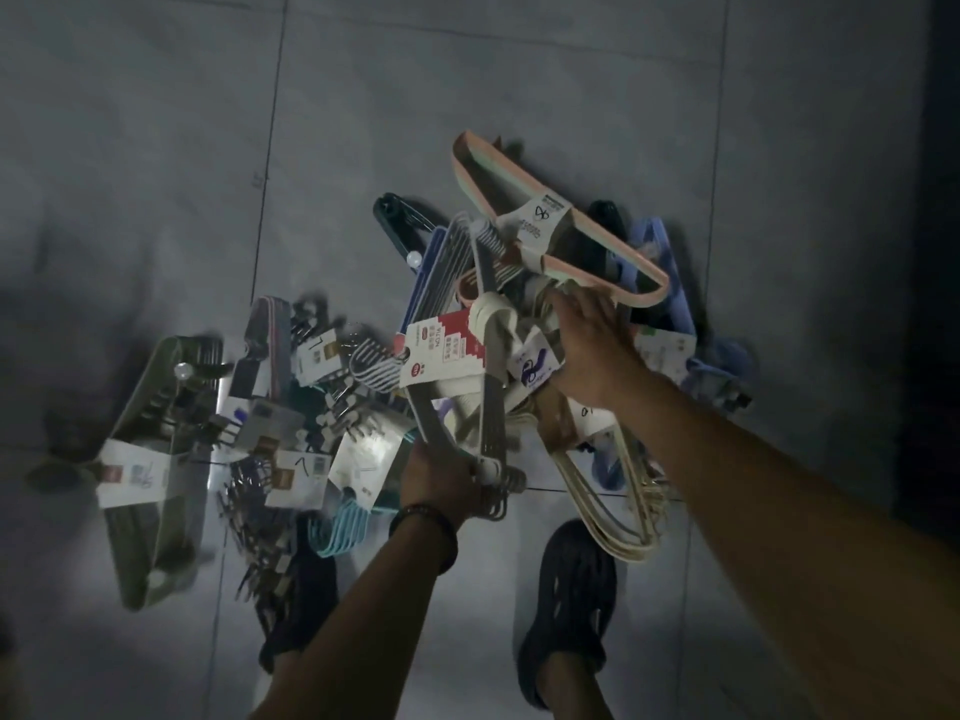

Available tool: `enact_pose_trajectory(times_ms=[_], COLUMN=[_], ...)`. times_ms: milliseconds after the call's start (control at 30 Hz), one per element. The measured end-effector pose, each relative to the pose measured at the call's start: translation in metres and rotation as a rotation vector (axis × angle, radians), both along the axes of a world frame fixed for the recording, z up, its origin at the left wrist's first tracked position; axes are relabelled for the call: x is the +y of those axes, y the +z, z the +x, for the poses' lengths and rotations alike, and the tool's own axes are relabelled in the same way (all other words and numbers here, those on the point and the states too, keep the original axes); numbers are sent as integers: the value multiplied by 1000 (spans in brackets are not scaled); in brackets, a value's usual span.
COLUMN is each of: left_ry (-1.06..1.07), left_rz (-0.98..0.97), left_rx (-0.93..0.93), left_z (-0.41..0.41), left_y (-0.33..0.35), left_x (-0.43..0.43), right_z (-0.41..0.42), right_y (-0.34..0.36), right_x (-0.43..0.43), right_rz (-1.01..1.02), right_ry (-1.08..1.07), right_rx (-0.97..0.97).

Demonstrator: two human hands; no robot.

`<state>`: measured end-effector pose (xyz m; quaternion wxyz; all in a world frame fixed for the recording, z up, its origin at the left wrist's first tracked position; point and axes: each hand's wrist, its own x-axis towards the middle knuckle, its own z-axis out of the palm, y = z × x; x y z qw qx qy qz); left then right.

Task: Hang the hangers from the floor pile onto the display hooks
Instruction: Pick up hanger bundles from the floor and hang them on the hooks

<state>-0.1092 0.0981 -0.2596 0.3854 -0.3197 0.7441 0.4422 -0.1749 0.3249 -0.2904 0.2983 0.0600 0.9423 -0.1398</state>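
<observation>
Hangers in banded bundles lie heaped on the tiled floor (156,200), a tangled pile (322,407) right in front of the person's dark shoes (571,605), and no display hooks are in view from here. The left hand (441,478), beaded bracelet (423,517) at the wrist, has its fingers curled tight round the hook end of a grey bundle (483,356) with a red-and-white label (447,350), and that bundle stands tilted up out of the heap. The right hand (592,350) reaches in among the cream and pink hangers, fingertips at the lower edge of the pink bundle (561,236); whether they have closed on anything I cannot tell, as the back of the hand hides the grip. My read is that this is the picking-up step, and the trick is separation: the grey bundle's shoulders look threaded through the cream bundle (613,491) beside it, so a straight yank could drag half the pile along. Better to let the right hand pin or push aside the neighbours while the left lifts by the hooks, keeping the band on so the set stays together. Loose clip hangers in the middle could snag as it comes free.
</observation>
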Motion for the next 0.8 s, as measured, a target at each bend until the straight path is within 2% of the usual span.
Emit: enact_pose_trajectory(times_ms=[100, 167, 233, 367, 533, 600, 700, 800], left_ry=[36, 37, 62, 133, 355, 317, 210, 197], left_rz=[-60, -132, -153, -169, 37, -22, -192, -149], left_rx=[41, 83, 145, 178, -34, -16, 84, 60], left_z=[3, 3, 2, -20, -50, -48, -27, 7], left_y=[-14, -18, -17, -11, 3, 12, 18, 6], left_x=[-9, -15, -24, -45, -58, -49, -33, -29], right_z=[-25, -34, -36, -11, 12, 25, 47, 66], right_y=[-19, -23, -22, 12, 86, 112, 137, 143], right_x=[-2, -7, -6, 20, 53, 57, 45, 5], right_rz=[70, 170, 110, -142, -158, -169, -203, -295], right_ry=[218, 239, 208, 48, -233, -360, -524, -621], right_rx=[-150, -166, -186, -215, -163, -116, 51, 204])
